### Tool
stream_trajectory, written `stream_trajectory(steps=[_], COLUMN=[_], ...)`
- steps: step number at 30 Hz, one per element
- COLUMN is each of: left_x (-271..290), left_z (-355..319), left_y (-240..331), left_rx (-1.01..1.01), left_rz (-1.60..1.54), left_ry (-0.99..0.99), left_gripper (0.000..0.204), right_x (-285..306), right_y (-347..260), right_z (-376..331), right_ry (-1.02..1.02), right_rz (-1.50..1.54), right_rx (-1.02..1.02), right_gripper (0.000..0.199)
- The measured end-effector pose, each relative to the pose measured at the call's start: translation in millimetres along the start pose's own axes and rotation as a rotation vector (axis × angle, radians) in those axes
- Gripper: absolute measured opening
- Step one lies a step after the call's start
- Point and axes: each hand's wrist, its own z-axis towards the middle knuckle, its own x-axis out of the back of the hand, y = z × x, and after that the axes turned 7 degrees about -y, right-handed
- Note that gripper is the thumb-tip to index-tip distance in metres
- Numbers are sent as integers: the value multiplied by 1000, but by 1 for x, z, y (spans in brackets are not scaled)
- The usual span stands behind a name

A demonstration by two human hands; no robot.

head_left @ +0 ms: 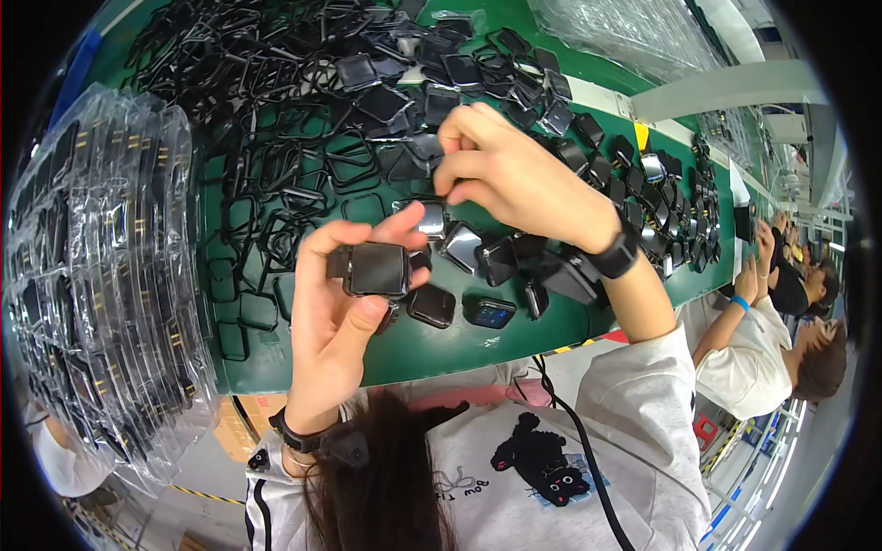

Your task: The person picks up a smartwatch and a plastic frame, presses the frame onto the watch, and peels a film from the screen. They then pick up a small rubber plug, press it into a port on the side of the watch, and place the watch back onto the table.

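Cardboard box, co-worker in white, striped floor tape

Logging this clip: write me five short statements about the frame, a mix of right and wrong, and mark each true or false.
1. The left hand grips a square black device. True.
2. The right hand is pressed flat on the table top. False: the right hand has its fingers bent.
3. A device with blue marks lit on its screen lies near the table's front edge. True.
4. The stack of clear plastic trays stands right of both hands. False: the stack of clear plastic trays is to their left.
5. The table top is white. False: the table top is green.
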Motion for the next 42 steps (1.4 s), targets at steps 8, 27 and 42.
stream_trajectory(steps=[8, 27, 42], left_x=[-5, -20, -19], left_z=[11, 7, 9], left_y=[-7, -31, -33], left_rx=[93, 74, 106], left_rz=[120, 0, -115], left_ry=[56, -78, 45], left_gripper=[40, 20, 29], right_x=[27, -9, -19], right_y=[-35, -55, -40], right_z=[-32, -56, -26], right_ry=[209, 308, 368], right_rz=[336, 727, 596], right_rx=[-154, -265, -102], right_gripper=[13, 28, 16])
